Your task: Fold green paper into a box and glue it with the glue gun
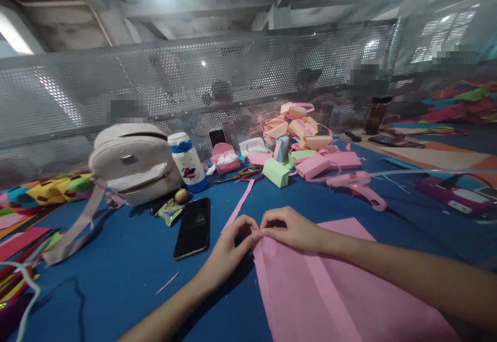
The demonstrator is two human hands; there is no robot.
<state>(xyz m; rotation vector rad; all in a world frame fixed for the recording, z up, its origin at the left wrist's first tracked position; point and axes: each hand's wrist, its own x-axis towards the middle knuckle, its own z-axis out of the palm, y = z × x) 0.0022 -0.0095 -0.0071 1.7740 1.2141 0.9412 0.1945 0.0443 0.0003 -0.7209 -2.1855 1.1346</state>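
My left hand (pixel 233 242) is closed in a pinch at the upper left corner of a large pink sheet (pixel 303 290), which looks like felt or paper. My right hand (pixel 293 229) pinches at the same corner, its fingertips meeting those of the left. What exactly lies between the fingertips is too small to make out beyond pink material. Under my right forearm, the sheet spreads toward the front edge of the view, with a lighter band running down it. Just beyond my left hand a narrow pink strip (pixel 239 203) lies on the blue table (pixel 132 274).
A black phone (pixel 193 228), a bottle (pixel 188 163) and a white backpack (pixel 134 163) stand or lie at left. Farther back are scissors (pixel 250 173), a green folded box (pixel 276 172) and a heap of peach pieces (pixel 297 127). A pink glue gun (pixel 361 185) rests at right.
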